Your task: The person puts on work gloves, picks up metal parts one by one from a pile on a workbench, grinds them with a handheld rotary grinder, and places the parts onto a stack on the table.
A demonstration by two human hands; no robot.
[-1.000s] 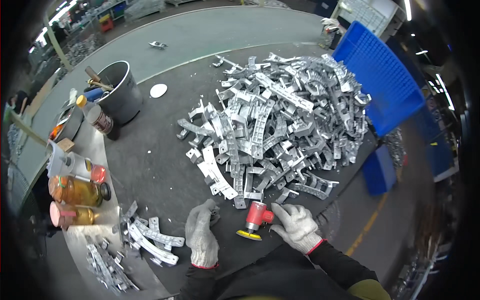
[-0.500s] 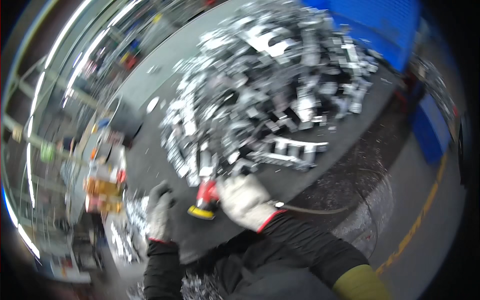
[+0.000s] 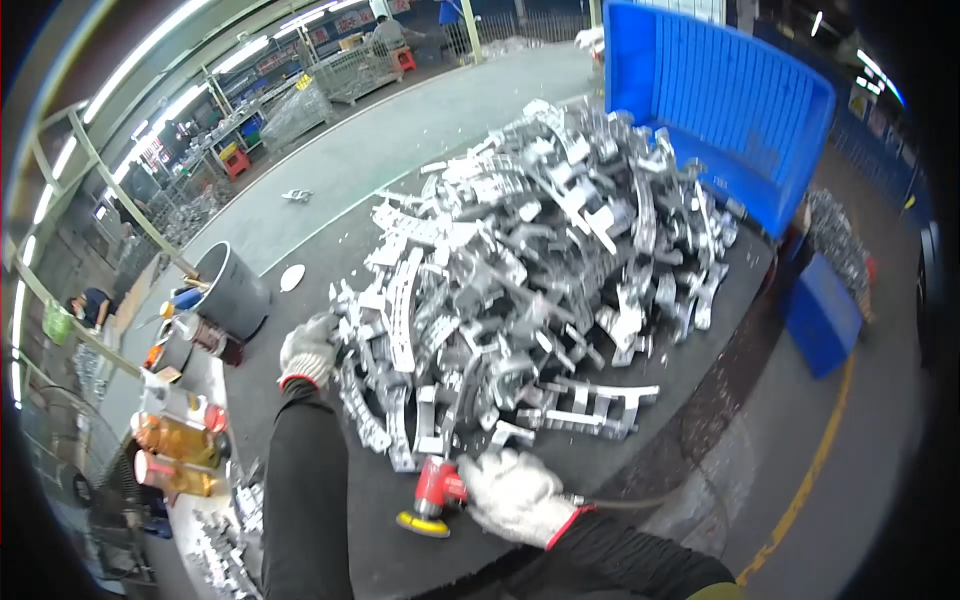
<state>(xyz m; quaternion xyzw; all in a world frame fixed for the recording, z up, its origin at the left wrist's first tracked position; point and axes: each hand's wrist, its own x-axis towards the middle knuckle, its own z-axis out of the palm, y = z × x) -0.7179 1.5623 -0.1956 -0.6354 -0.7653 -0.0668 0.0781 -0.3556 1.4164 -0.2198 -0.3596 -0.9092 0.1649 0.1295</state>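
Observation:
A red air sander [image 3: 438,484] with a round yellow pad stands over the dark table top, and my right hand [image 3: 515,492], in a white knit glove, is closed around its rear. From behind that hand an air hose [image 3: 625,503] runs off to the right. My left hand [image 3: 310,350], gloved too, is stretched to the left edge of a big pile of silvery metal castings [image 3: 520,260]. Its fingers look loosely apart with nothing plainly held; the fingertips are partly lost against the nearby parts. One ladder-shaped casting [image 3: 590,408] lies at the pile's near right edge.
A blue plastic bin [image 3: 720,110] lies tipped behind the pile, and another blue bin [image 3: 822,315] stands at right. Left are a grey bucket [image 3: 232,290], bottles of amber liquid [image 3: 180,440] and more metal parts [image 3: 225,540]. Another person [image 3: 95,305] is at far left.
My left hand has moved forward to the pile's left edge. The view has tilted up and steadied. My right hand still holds the sander, now lower in the picture.

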